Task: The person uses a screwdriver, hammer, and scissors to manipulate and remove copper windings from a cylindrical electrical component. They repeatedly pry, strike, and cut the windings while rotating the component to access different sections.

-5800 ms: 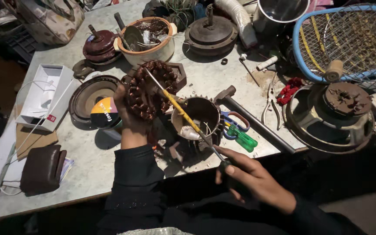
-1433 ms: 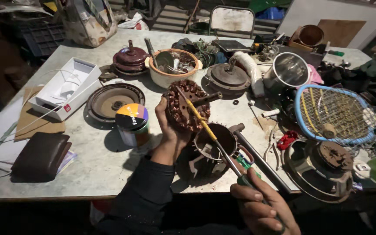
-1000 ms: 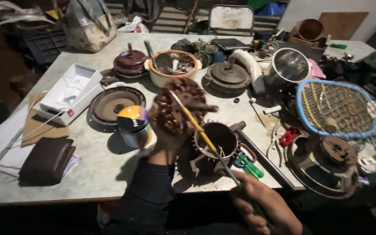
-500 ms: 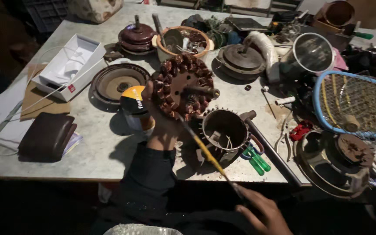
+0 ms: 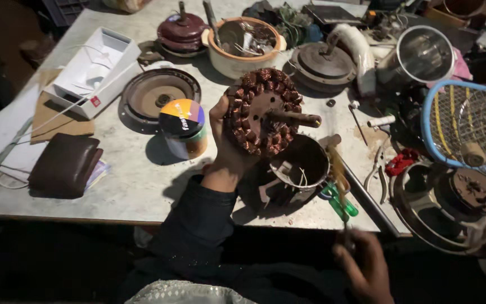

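Left hand (image 5: 229, 149) grips the rusty copper-wound stator (image 5: 262, 119), holding it up over the table with its shaft pointing right. Right hand (image 5: 367, 264), low at the near edge, is closed around a yellow-handled screwdriver (image 5: 338, 174), blurred. Below sits a dark metal cup (image 5: 302, 163). The pale, scuffed table (image 5: 125, 186) is crowded along its far and right sides; the front left is barer, holding a brown wallet (image 5: 66, 166) and a colourful can (image 5: 184, 126).
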